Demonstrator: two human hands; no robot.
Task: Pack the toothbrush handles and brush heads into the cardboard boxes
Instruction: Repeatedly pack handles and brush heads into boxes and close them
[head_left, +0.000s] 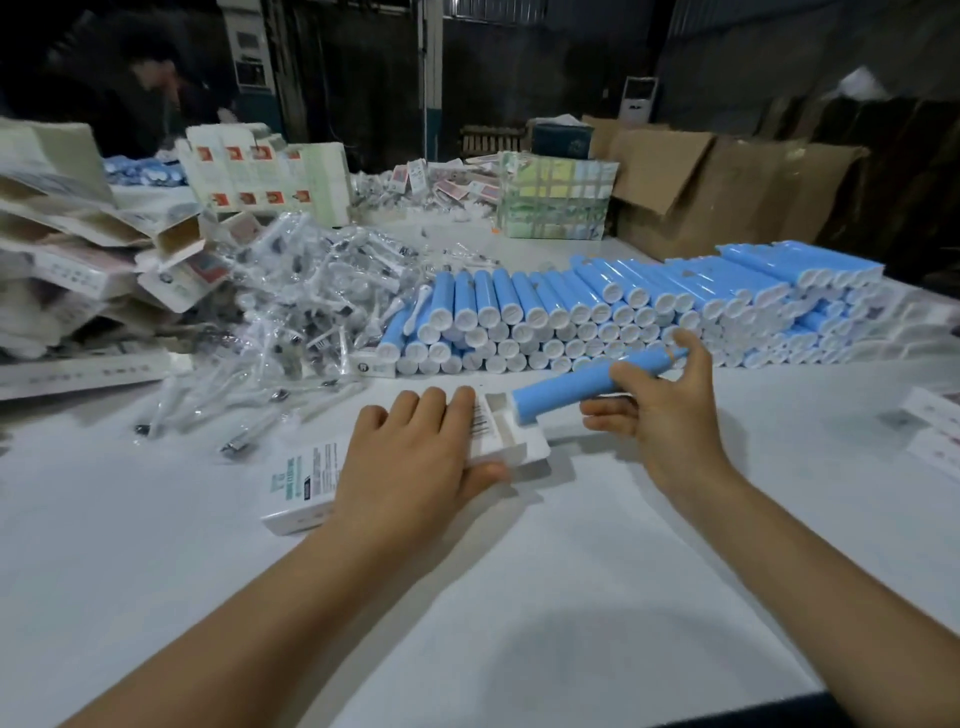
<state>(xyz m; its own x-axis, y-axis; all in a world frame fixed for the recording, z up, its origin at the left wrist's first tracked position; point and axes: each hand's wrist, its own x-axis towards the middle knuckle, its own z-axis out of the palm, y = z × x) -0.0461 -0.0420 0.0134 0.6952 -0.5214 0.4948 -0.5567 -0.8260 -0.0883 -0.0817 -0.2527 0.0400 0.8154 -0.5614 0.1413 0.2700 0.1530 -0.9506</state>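
Note:
A white cardboard box (301, 486) lies on the table with its white inner tray (519, 441) slid partly out on the right. My left hand (415, 457) lies across the box, fingers on top and thumb curled against the tray's near edge. My right hand (660, 410) holds a blue toothbrush handle (566, 387) tilted, its lower end at the tray's far corner. A long stack of blue handles (597, 317) lies behind. Bagged brush heads (311, 312) are heaped at the left.
Folded and flat cartons (78, 249) pile up at the far left, printed cartons (260, 176) stand behind, and a taped bundle (556, 197) and brown cardboard boxes (727, 187) sit at the back right. More white boxes (935, 421) lie at the right edge. A person is in the dark background.

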